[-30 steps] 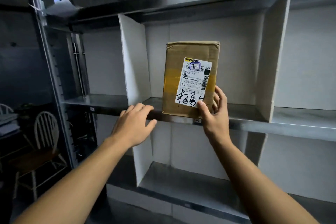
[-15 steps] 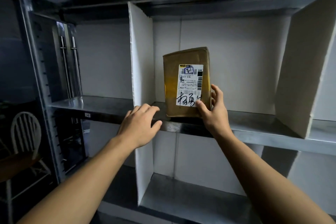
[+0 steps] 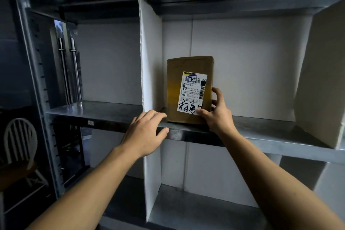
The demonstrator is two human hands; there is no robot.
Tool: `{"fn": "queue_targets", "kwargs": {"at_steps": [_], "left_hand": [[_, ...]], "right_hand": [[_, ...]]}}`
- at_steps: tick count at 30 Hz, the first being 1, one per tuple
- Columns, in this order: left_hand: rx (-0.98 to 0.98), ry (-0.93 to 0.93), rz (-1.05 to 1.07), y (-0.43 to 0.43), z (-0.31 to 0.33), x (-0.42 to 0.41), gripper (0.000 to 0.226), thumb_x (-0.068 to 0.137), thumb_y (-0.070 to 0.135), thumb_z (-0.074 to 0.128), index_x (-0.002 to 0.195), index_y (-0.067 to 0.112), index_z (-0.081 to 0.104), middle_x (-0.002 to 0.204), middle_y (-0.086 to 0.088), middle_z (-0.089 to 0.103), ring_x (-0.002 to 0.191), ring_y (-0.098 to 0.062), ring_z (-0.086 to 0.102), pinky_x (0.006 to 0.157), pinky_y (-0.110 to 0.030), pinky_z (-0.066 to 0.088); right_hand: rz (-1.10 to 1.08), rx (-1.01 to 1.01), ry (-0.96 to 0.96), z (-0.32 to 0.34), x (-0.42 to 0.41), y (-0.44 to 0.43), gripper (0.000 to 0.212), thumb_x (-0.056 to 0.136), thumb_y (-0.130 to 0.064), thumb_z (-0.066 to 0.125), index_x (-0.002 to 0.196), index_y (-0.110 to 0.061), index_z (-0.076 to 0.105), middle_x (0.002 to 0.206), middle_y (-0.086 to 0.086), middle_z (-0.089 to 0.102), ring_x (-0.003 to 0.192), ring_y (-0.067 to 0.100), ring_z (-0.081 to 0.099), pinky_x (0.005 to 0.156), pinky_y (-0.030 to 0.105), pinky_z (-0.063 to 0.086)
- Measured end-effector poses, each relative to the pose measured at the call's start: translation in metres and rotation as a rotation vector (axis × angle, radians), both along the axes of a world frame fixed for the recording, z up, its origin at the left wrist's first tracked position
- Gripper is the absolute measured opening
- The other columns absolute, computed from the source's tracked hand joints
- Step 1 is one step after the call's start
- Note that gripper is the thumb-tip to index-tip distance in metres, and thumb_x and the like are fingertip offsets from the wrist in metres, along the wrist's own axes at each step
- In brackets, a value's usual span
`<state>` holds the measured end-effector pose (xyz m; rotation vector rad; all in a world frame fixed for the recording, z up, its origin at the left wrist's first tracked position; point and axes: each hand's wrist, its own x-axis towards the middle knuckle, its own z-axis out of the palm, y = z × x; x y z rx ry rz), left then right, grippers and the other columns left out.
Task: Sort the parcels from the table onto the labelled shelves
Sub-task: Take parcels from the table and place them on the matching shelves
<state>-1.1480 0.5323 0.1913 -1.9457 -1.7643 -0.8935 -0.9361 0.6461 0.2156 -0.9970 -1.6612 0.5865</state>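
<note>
A brown cardboard parcel [image 3: 175, 89] with a white shipping label and black handwriting stands upright on the metal shelf [image 3: 261, 132], in the middle compartment close to the white divider [image 3: 149, 58]. My right hand [image 3: 216, 115] grips the parcel's lower right corner, thumb on the label and fingers around the side. My left hand [image 3: 147, 132] rests palm down on the shelf's front edge at the foot of the divider, fingers apart, holding nothing.
A second white divider [image 3: 321, 80] closes the compartment on the right. The left compartment bears a small label tag [image 3: 91, 123] on its edge. A lower shelf [image 3: 196, 209] lies beneath. A white chair [image 3: 20, 140] stands in the dark at far left.
The parcel has gone deeper into the compartment and now stands on the shelf. My view has moved closer to the shelves. My left hand has stayed on the shelf edge.
</note>
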Motion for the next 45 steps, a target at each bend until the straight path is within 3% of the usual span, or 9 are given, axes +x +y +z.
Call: {"fn": "queue_targets", "kwargs": {"at_steps": [5, 12, 19, 23, 28, 31, 33, 39, 45], "left_hand": [[-0.014, 0.005, -0.076, 0.0, 0.002, -0.016, 0.043, 0.093, 0.043, 0.051, 0.133, 0.028, 0.048, 0.129, 0.01, 0.051, 0.119, -0.012, 0.043, 0.1, -0.031, 0.034], [-0.038, 0.007, -0.132, -0.001, -0.001, -0.031, 0.043, 0.093, 0.043, 0.052, 0.133, 0.028, 0.049, 0.128, 0.01, 0.051, 0.115, -0.013, 0.045, 0.097, -0.032, 0.036], [-0.069, 0.014, -0.165, -0.002, -0.001, -0.032, 0.043, 0.092, 0.041, 0.054, 0.133, 0.026, 0.05, 0.128, 0.008, 0.051, 0.116, -0.015, 0.044, 0.098, -0.034, 0.035], [-0.066, 0.015, -0.218, -0.006, -0.003, -0.027, 0.042, 0.093, 0.041, 0.053, 0.132, 0.026, 0.05, 0.127, 0.008, 0.052, 0.116, -0.014, 0.045, 0.098, -0.034, 0.036], [-0.016, 0.102, -0.313, -0.016, -0.02, -0.002, 0.045, 0.087, 0.045, 0.046, 0.126, 0.024, 0.055, 0.117, 0.005, 0.057, 0.106, -0.018, 0.052, 0.092, -0.038, 0.045], [-0.013, 0.19, -0.382, -0.021, -0.035, 0.032, 0.047, 0.087, 0.045, 0.043, 0.125, 0.021, 0.057, 0.114, 0.002, 0.06, 0.101, -0.022, 0.056, 0.086, -0.037, 0.047], [-0.015, 0.209, -0.441, -0.022, -0.043, 0.062, 0.048, 0.086, 0.046, 0.042, 0.123, 0.02, 0.058, 0.112, 0.001, 0.06, 0.099, -0.024, 0.057, 0.084, -0.038, 0.048], [-0.066, 0.268, -0.637, -0.025, -0.063, 0.174, 0.045, 0.088, 0.046, 0.047, 0.126, 0.022, 0.054, 0.117, 0.0, 0.058, 0.103, -0.025, 0.055, 0.087, -0.039, 0.044], [-0.107, 0.318, -0.885, -0.048, -0.076, 0.319, 0.043, 0.089, 0.044, 0.051, 0.126, 0.023, 0.055, 0.12, -0.003, 0.058, 0.109, -0.028, 0.054, 0.091, -0.04, 0.042]], "right_hand": [[-0.057, -0.036, 0.018, 0.0, -0.008, 0.004, 0.084, 0.083, -0.019, 0.08, 0.143, -0.047, 0.028, 0.127, 0.003, 0.065, 0.11, 0.02, 0.066, 0.096, 0.044, 0.056], [-0.092, -0.014, 0.001, -0.002, -0.016, -0.001, 0.083, 0.082, -0.02, 0.081, 0.143, -0.046, 0.03, 0.128, 0.002, 0.064, 0.1, 0.012, 0.061, 0.09, 0.044, 0.059], [-0.189, -0.056, -0.086, 0.001, -0.022, -0.01, 0.082, 0.086, -0.029, 0.078, 0.148, -0.034, 0.025, 0.139, 0.012, 0.055, 0.121, 0.033, 0.058, 0.095, 0.053, 0.054], [-0.297, 0.028, -0.112, -0.006, -0.019, -0.03, 0.078, 0.088, -0.035, 0.074, 0.15, -0.027, 0.03, 0.142, 0.013, 0.051, 0.13, 0.029, 0.05, 0.107, 0.048, 0.045], [-0.435, 0.323, -0.351, -0.036, 0.01, -0.081, 0.05, 0.095, -0.028, 0.063, 0.141, -0.014, 0.048, 0.135, 0.012, 0.054, 0.122, 0.028, 0.051, 0.096, 0.034, 0.043], [-0.557, 0.402, -0.585, -0.058, 0.045, -0.106, 0.045, 0.096, -0.038, 0.056, 0.133, -0.013, 0.055, 0.126, 0.012, 0.059, 0.112, 0.032, 0.055, 0.088, 0.041, 0.05], [-0.628, 0.358, -0.749, -0.073, 0.076, -0.125, 0.046, 0.094, -0.044, 0.05, 0.128, -0.014, 0.057, 0.122, 0.013, 0.061, 0.106, 0.035, 0.058, 0.081, 0.044, 0.054], [-0.843, 0.077, -1.049, -0.112, 0.186, -0.196, 0.034, 0.088, -0.04, 0.063, 0.11, -0.015, 0.063, 0.107, 0.012, 0.064, 0.087, 0.038, 0.062, 0.065, 0.038, 0.049], [-1.053, -0.232, -1.106, -0.133, 0.304, -0.294, 0.041, 0.092, -0.05, 0.049, 0.121, -0.022, 0.054, 0.118, 0.006, 0.06, 0.104, 0.034, 0.059, 0.081, 0.042, 0.05]]}}
